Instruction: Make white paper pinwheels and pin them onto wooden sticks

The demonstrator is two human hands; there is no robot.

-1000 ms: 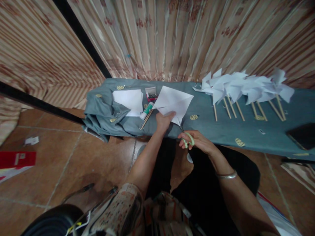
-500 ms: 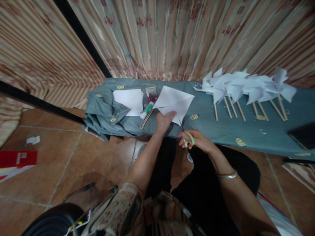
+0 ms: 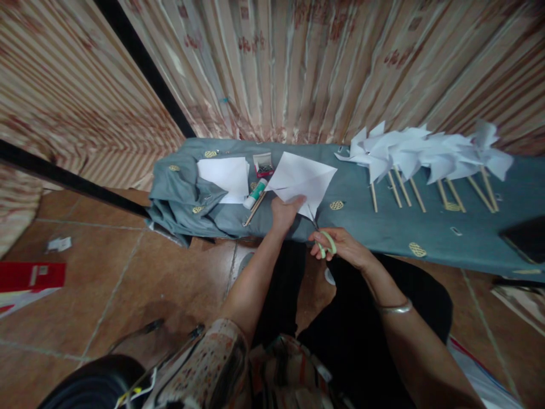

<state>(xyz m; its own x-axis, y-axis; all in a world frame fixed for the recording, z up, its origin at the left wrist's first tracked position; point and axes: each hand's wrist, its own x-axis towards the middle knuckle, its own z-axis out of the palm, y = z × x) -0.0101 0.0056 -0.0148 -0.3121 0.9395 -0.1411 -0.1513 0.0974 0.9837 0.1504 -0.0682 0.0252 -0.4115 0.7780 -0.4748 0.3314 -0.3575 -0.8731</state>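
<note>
My left hand point(image 3: 286, 213) grips a white paper square point(image 3: 307, 175) by its lower left side, thumb on top. The sheet is turned cornerwise toward me, and a slit shows near its left corner. In my right hand point(image 3: 338, 245) is a pair of scissors point(image 3: 327, 243) with pale green handles, my fingers through the loops. Their blades meet the paper at its near corner. Left of the paper lie a green and white glue stick point(image 3: 255, 193), thin wooden sticks point(image 3: 254, 209) and a small open box point(image 3: 263, 166) of dark pins or tacks.
White paper sheets point(image 3: 225, 179) lie stacked at the left of the grey-green cloth point(image 3: 361, 221). Several white paper pinwheels point(image 3: 409, 152) on wooden sticks rest along the right. A dark flat object point(image 3: 525, 237) sits at the right edge. A striped curtain point(image 3: 298, 74) hangs behind.
Both hands, the paper and the scissors keep nearly the same place. The whole view has shifted very slightly.
</note>
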